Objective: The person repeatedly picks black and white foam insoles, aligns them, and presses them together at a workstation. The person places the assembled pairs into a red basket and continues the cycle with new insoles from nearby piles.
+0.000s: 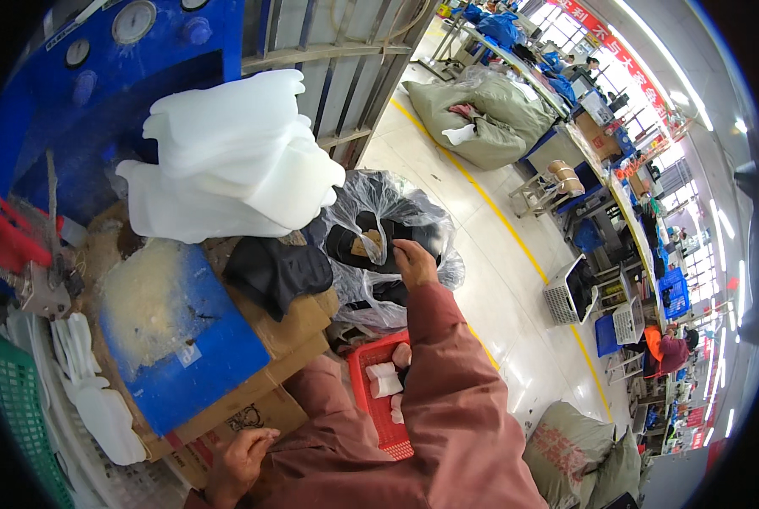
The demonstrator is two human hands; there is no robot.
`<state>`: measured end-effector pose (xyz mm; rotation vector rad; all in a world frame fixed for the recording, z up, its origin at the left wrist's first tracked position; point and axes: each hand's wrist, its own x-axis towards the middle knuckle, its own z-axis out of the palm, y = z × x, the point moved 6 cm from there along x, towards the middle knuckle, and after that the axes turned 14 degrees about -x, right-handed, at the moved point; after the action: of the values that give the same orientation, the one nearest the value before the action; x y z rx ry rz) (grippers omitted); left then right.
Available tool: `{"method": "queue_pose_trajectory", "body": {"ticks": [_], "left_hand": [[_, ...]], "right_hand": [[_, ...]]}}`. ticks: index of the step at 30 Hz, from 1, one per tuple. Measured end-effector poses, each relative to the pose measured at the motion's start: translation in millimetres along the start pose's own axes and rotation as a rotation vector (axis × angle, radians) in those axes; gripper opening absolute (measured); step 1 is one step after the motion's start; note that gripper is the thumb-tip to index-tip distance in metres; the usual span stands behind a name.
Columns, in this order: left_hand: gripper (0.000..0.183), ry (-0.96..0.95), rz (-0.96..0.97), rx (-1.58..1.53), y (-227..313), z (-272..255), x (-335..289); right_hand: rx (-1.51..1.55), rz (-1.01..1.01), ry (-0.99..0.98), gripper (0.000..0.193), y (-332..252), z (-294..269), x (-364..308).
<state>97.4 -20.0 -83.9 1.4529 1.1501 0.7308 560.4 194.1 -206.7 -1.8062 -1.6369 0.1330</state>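
Note:
My right hand [415,261] reaches forward, its fingers pinched at the edge of a clear plastic bag [437,209]. Inside that bag lie black pieces [344,244], one with a small tan label [366,243]. My left hand [239,462] is held low near my lap, fingers curled together, with nothing visible in it. Beside the bag, a black fabric piece [279,273] rests on the cardboard-covered bench. A tall stack of white shaped sheets [226,161] stands behind it.
A blue machine [214,38] with gauges stands at the far left. A dusty blue board [184,339] lies on cardboard. Between my arms is a red basket [362,382] with white rolled pieces. Large sacks [481,114] sit on the floor; worktables line the right.

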Motion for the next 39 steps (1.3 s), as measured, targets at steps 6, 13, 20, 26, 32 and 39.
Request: {"method": "queue_pose_trajectory", "body": {"ticks": [6, 13, 20, 26, 32, 39], "left_hand": [[0.013, 0.058, 0.039, -0.008, -3, -3, 12], [0.017, -0.11, 0.125, -0.009, -15, 10, 39], [0.021, -0.169, -0.078, 0.056, -25, 14, 49], [0.044, -0.109, -0.055, -0.026, -21, 9, 47], [0.043, -0.078, 0.119, 0.02, -10, 12, 29], [0.039, -0.022, 0.195, 0.058, -12, 0, 5]], "right_hand": [[-0.547, 0.253, -0.751, 0.042, 103, 57, -33], [-0.689, 0.783, -0.754, 0.056, 173, -9, -134], [-0.688, 0.848, -0.715, 0.085, 160, -2, -129], [-0.128, 0.035, -0.198, 0.031, -62, -16, -36], [-0.135, -0.621, -0.266, 0.077, -263, 14, -35], [-0.311, -0.28, -0.328, 0.071, -236, 82, -53]]}}
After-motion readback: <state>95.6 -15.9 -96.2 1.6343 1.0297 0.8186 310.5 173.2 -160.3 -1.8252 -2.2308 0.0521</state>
